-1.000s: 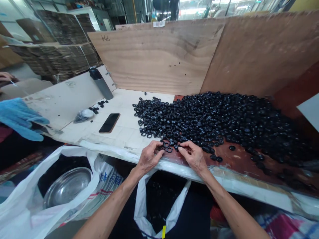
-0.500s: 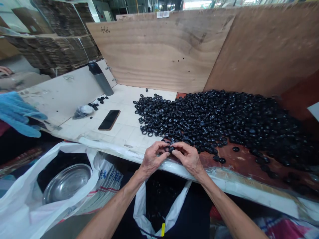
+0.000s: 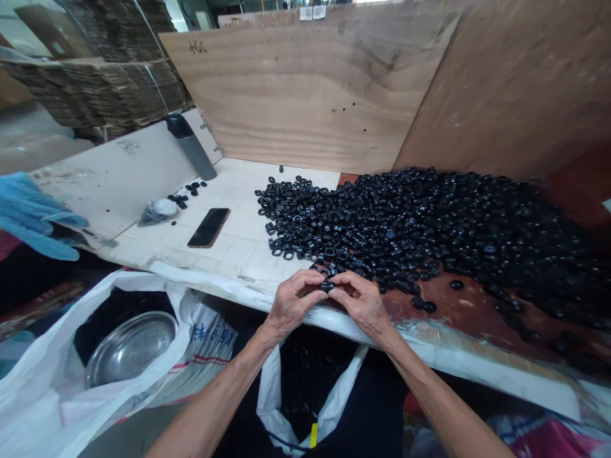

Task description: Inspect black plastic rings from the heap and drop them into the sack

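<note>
Between the fingertips of both hands, just above the table's front edge, is a small black part (image 3: 327,285). My left hand (image 3: 296,299) pinches it from the left, thumb and forefinger closed on it. From the right, my right hand (image 3: 359,301) grips the same part in a like pinch. Behind the hands spreads a large pile of small black ring-like parts (image 3: 382,222). An open white bag (image 3: 270,388) with dark contents hangs below the hands.
A phone (image 3: 209,228) and a grey bottle (image 3: 196,152) are on the table's left side, near a small plastic bag (image 3: 157,212). Wooden boards (image 3: 305,95) wall the back. At lower left, a white sack (image 3: 42,388) holds a metal bowl (image 3: 133,350). A blue glove (image 3: 33,210) lies far left.
The view has shifted slightly. Both hands keep their pinch at nearly the same place, and the small part between them looks turned a little.
</note>
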Action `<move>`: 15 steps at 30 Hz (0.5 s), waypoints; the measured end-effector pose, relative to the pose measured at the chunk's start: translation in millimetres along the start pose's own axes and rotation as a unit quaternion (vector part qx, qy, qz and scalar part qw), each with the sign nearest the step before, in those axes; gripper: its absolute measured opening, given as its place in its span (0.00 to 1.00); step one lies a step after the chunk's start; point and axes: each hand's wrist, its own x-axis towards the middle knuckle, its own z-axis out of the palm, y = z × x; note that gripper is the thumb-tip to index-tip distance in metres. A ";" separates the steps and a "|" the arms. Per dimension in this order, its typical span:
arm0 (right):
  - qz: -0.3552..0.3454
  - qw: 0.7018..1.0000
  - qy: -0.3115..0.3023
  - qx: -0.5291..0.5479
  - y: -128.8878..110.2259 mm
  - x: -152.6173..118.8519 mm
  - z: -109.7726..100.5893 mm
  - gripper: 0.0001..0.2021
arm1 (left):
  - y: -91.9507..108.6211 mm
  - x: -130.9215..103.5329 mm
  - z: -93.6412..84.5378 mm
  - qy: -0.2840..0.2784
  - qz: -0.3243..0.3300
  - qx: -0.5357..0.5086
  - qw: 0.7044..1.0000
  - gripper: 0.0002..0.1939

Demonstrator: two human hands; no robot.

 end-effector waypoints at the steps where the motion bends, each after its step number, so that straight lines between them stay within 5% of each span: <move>1: 0.000 1.000 0.001 -0.004 -0.9 0.1 0.0 0.08 | -1.2 -0.6 0.2 -0.004 0.011 0.007 1.000 0.10; 6: 0.002 0.999 0.000 -0.051 -7.5 1.0 0.3 0.07 | -6.1 -4.0 2.8 -0.001 0.012 0.010 1.000 0.10; 12: -0.071 0.985 0.005 -0.158 -17.9 3.0 2.5 0.18 | 9.7 -2.0 1.0 -0.032 -0.058 0.004 0.998 0.08; 15: -0.081 0.985 0.030 -0.148 -20.7 -0.2 2.3 0.12 | 13.6 -5.2 1.0 -0.045 -0.083 0.007 0.996 0.08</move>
